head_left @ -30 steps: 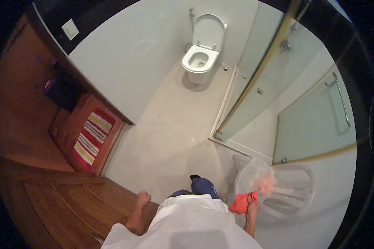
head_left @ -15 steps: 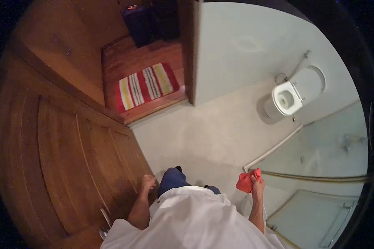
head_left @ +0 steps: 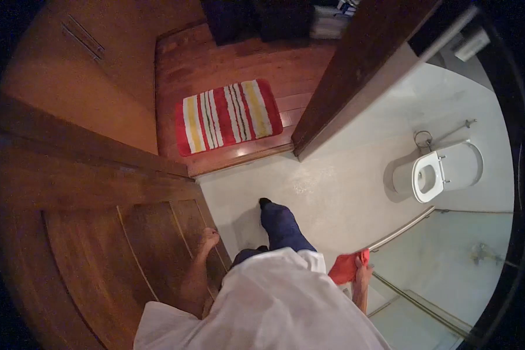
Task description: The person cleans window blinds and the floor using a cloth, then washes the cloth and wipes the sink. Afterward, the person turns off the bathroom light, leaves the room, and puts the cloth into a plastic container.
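Note:
A red cloth [head_left: 343, 269] hangs from my right hand [head_left: 363, 277], whose fingers are closed around it. Beyond that hand is the glass shower panel [head_left: 449, 251]. My left hand [head_left: 208, 239] is curled into a loose fist in front of the brown wooden door [head_left: 157, 233], with nothing visible in it. I cannot tell whether it touches the door.
Ahead lies a striped rug [head_left: 230, 116] on the wooden floor past the doorway sill [head_left: 242, 160]. The dark door frame [head_left: 356, 76] stands right of it. A white toilet [head_left: 429, 178] with its lid raised is at the right wall.
I have stepped forward, one leg now stretched ahead toward the doorway. The rug looks nearer, and the toilet has shifted right and down in view. The red cloth stays in my right hand.

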### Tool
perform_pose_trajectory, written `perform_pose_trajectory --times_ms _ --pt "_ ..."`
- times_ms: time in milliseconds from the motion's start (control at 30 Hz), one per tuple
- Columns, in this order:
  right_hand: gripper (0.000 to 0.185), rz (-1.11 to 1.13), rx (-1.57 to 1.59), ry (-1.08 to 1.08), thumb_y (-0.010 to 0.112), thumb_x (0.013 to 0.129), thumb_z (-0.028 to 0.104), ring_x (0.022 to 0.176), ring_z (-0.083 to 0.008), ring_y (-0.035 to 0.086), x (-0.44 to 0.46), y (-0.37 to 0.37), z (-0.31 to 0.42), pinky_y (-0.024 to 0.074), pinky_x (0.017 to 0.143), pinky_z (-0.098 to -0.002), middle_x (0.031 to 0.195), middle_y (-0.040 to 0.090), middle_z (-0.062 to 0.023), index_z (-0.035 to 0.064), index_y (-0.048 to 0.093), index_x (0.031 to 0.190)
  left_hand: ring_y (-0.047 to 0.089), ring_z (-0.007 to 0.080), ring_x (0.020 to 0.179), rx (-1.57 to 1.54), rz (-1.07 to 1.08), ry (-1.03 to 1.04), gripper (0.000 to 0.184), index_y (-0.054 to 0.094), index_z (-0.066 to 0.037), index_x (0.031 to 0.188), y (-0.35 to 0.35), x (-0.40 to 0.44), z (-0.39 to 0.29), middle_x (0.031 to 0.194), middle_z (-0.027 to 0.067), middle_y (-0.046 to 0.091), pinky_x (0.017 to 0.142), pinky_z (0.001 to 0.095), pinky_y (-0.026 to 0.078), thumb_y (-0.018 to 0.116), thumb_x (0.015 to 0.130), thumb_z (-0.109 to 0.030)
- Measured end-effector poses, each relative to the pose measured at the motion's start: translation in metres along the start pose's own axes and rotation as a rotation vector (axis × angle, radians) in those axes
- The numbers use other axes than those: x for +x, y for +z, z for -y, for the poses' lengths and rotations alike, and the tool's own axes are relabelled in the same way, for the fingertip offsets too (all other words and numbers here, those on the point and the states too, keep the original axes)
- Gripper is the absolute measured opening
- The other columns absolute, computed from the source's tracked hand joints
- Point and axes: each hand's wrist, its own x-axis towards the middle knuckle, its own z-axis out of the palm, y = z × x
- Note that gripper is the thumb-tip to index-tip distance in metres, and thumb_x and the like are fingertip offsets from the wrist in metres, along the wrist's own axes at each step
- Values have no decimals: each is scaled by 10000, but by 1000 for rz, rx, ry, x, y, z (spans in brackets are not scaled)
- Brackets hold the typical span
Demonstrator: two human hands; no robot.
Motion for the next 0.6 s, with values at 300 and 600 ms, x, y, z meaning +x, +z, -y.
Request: perform_pose_trajectory --times_ms 300,600 --pt "183 573 -380 -45 653 863 196 642 -75 519 132 299 136 422 537 -266 723 579 20 16 630 840 678 323 855 -302 -387 -342 244 719 -39 876 -139 -40 -53 854 214 683 782 436 513 648 762 -243" --pt "226 700 -213 -181 681 851 232 689 -95 578 159 493 233 477 603 -271 830 648 -21 23 670 937 657 333 717 -61 -289 -238 246 661 -8 740 -211 86 -26 743 220 651 638 442 507 651 762 -253"
